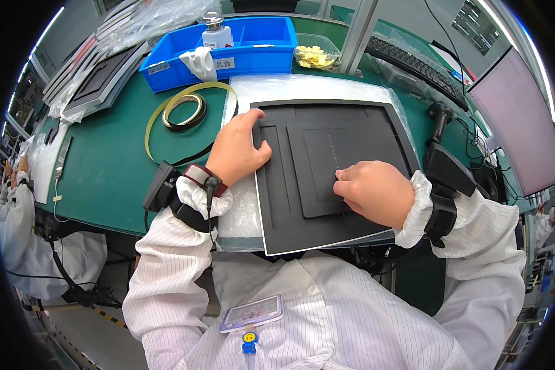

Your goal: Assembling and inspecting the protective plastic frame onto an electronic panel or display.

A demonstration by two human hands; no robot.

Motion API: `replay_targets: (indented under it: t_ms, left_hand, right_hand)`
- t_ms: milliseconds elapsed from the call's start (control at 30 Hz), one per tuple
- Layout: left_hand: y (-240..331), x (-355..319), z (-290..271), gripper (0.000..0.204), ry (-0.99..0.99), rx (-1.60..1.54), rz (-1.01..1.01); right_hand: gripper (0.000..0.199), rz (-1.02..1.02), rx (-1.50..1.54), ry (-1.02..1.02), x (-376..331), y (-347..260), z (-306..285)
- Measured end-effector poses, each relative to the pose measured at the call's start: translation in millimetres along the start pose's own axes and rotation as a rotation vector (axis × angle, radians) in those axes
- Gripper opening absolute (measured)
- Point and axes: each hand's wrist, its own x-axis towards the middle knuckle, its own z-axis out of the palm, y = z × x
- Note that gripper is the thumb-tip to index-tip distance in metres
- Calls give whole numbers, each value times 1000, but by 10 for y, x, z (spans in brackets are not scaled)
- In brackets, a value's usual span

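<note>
A large black panel with raised rectangular sections and a pale rim lies flat before me. At its upper left edge rests my left hand, thumb on the top face and the other fingers curled along the border, gripping it. Over the right part of the middle raised section, my right hand is closed with thumb and forefinger pinched against the surface. Whatever it may hold is hidden by the fingers. A row of small marks runs down the panel just above those fingertips. Beneath the panel lies clear plastic wrap.
A blue divided bin with a white pump bottle and a white cloth stands behind. Tape rolls lie left. Yellow pieces fill a clear tray. Right are a keyboard, scanner and monitor.
</note>
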Motion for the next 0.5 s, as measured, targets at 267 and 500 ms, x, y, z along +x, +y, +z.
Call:
replay_targets:
  t_ms: [267,500]
  left_hand:
    - [-7,19,14,38,-15,-26,-19]
    - [78,28,-73,39,-116,-28,-122]
  right_hand:
    - [10,-34,-80,102,-50,-51,136]
    - [15,-33,-71,117,-32,-53,146]
